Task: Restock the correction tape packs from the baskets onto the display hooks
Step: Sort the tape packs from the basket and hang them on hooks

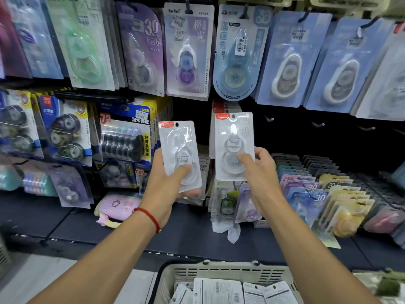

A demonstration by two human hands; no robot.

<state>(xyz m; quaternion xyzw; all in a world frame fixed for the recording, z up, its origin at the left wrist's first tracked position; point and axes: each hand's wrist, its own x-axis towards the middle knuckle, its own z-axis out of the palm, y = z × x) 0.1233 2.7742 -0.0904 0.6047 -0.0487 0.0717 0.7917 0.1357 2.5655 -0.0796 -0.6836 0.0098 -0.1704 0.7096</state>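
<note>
The left hand (pixel 166 183), a red cord at its wrist, grips a white correction tape pack (pixel 179 154) upright before the display. Just beside it, the right hand (pixel 260 174) pinches a second white pack (pixel 234 145), raised slightly higher. Right of that, bare hooks (pixel 317 124) jut from the dark panel. Below, a basket (pixel 219 272) holds more packs.

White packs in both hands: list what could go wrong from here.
1. Each hand, left hand and right hand, pinches only the bottom of its pack (left pack, right pack), so one could slip while its small hole is threaded onto a hook.
2. A dropped pack may miss the basket and land on the shelf.
3. The bare hooks are dark on a dark panel, easy to miss.
</note>
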